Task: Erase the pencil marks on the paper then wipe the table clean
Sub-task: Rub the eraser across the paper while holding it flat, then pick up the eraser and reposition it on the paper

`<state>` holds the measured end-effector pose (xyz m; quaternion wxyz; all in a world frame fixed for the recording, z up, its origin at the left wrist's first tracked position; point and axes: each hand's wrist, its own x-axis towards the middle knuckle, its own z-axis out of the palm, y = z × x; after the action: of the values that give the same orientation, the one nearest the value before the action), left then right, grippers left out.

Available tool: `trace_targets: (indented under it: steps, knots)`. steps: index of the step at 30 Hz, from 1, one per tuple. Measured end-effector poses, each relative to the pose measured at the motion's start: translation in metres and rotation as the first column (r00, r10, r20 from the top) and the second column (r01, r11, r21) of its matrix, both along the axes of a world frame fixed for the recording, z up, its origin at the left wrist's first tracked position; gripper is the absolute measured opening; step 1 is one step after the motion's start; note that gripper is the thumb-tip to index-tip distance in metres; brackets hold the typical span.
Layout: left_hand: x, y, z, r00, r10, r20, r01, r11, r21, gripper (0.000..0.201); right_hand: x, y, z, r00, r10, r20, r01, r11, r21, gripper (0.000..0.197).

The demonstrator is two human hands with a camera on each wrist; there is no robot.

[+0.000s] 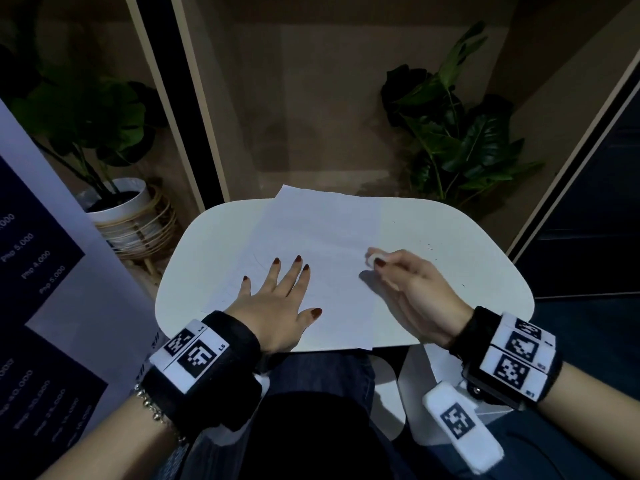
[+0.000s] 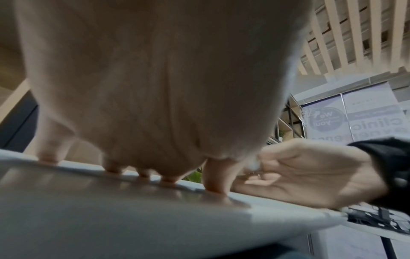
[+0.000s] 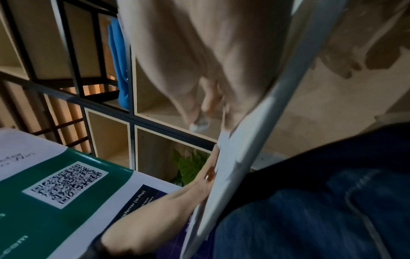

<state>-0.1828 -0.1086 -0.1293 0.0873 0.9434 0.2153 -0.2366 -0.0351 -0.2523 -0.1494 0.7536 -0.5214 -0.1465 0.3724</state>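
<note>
A white sheet of paper (image 1: 322,244) lies on a small white rounded table (image 1: 450,237), with faint pencil lines near its left edge. My left hand (image 1: 277,292) lies flat on the paper's near left part, fingers spread and straight, pressing it down; the fingertips (image 2: 214,189) touch the sheet in the left wrist view. My right hand (image 1: 398,275) hovers at the paper's right edge and pinches a small white eraser (image 1: 373,259) between thumb and forefinger. The eraser (image 3: 199,125) shows blurred at the fingertips in the right wrist view.
Small dark specks (image 1: 429,245) dot the tabletop right of the paper. A potted plant in a white pot (image 1: 121,202) stands left of the table and a leafy plant (image 1: 460,133) behind it. A printed banner (image 1: 41,271) stands at the left. My lap is under the near edge.
</note>
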Motion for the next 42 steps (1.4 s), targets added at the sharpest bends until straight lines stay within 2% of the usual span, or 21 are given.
trace_targets:
  steps: [2,4,6,9,11,13,17,20,22,24,26,27,29,31,32,34,36,37,40,41,42]
  knots:
    - [0.002,-0.002,0.004,0.997,-0.076,0.024,0.077,0.995,-0.055,0.066,0.004,0.003,0.002,0.998,-0.065,-0.01,0.065,0.997,0.03,0.015]
    - [0.003,-0.006,0.01,0.986,-0.144,0.079,0.156,0.973,-0.168,0.066,0.0,0.002,0.001,0.999,0.006,-0.033,-0.005,1.0,0.006,0.018]
    - [0.004,-0.006,0.017,0.98,-0.128,0.15,0.162,0.956,-0.245,0.069,-0.003,0.003,0.001,0.998,0.059,-0.032,-0.061,0.996,-0.063,0.019]
    - [-0.001,0.007,0.025,0.987,-0.025,0.158,0.036,0.997,-0.065,0.076,0.002,0.001,0.004,0.999,0.038,-0.011,-0.039,0.995,-0.091,0.018]
    - [-0.006,0.018,0.027,0.993,0.08,0.084,-0.087,0.993,0.084,0.076,0.004,-0.001,0.01,1.0,0.023,0.0,-0.023,0.997,-0.068,0.018]
    - [-0.008,0.021,0.029,0.989,0.142,-0.028,-0.138,0.983,0.121,0.075,0.0,-0.001,0.02,0.999,0.042,-0.009,-0.042,0.999,-0.023,0.019]
    - [-0.006,0.004,0.027,0.993,0.054,-0.102,-0.047,0.996,0.072,0.071,-0.016,0.01,0.035,0.947,0.254,-0.195,-0.252,0.967,0.035,0.02]
    - [-0.006,-0.015,0.028,0.991,-0.009,-0.13,0.025,0.992,0.125,0.068,-0.014,0.016,0.028,0.877,0.431,-0.214,-0.462,0.878,-0.123,0.026]
    - [-0.009,-0.024,0.03,0.987,-0.038,-0.155,0.062,0.986,0.156,0.066,-0.002,0.017,0.02,0.908,0.378,-0.179,-0.41,0.889,-0.204,0.028]
    - [-0.011,-0.028,0.034,0.987,-0.056,-0.154,0.082,0.982,0.172,0.064,0.012,0.02,0.019,0.975,0.199,-0.1,-0.216,0.951,-0.221,0.032]
    - [-0.012,-0.034,0.038,0.987,-0.066,-0.145,0.091,0.981,0.171,0.062,0.016,0.02,0.021,0.992,0.078,-0.098,-0.096,0.976,-0.194,0.023]
    - [-0.013,-0.038,0.04,0.988,-0.07,-0.138,0.093,0.981,0.17,0.061,0.012,0.019,0.022,0.985,0.115,-0.129,-0.135,0.978,-0.16,0.018]
    - [-0.014,-0.047,0.042,0.99,-0.078,-0.121,0.099,0.979,0.178,0.059,-0.003,0.017,0.022,0.93,0.319,-0.184,-0.338,0.938,-0.079,0.025]
    - [-0.015,-0.054,0.042,0.991,-0.078,-0.107,0.098,0.974,0.202,0.056,-0.017,0.019,0.017,0.888,0.43,-0.164,-0.45,0.885,-0.117,0.027]
    - [-0.016,-0.056,0.042,0.992,-0.076,-0.102,0.096,0.973,0.21,0.054,-0.016,0.023,0.014,0.911,0.386,-0.146,-0.406,0.902,-0.149,0.022]
    - [-0.016,-0.056,0.04,0.993,-0.077,-0.09,0.094,0.973,0.21,0.053,-0.008,0.032,0.01,0.991,0.121,-0.064,-0.13,0.979,-0.16,0.017]
    - [-0.015,-0.054,0.038,0.994,-0.077,-0.081,0.092,0.974,0.207,0.053,-0.001,0.04,0.01,0.996,-0.058,-0.063,0.051,0.992,-0.117,0.018]
    - [-0.015,-0.053,0.038,0.994,-0.079,-0.077,0.094,0.973,0.209,0.053,-0.003,0.041,0.011,0.996,-0.017,-0.089,0.01,0.997,-0.081,0.016]
    - [-0.014,-0.053,0.036,0.994,-0.083,-0.077,0.099,0.969,0.224,0.054,-0.019,0.038,0.01,0.932,0.342,-0.117,-0.352,0.932,-0.079,0.019]
    - [-0.015,-0.054,0.037,0.994,-0.082,-0.077,0.097,0.969,0.228,0.053,-0.018,0.039,0.008,0.928,0.36,-0.096,-0.37,0.922,-0.116,0.022]
    - [-0.015,-0.054,0.037,0.994,-0.077,-0.075,0.093,0.969,0.228,0.052,-0.011,0.042,0.006,0.953,0.293,-0.079,-0.302,0.945,-0.128,0.021]
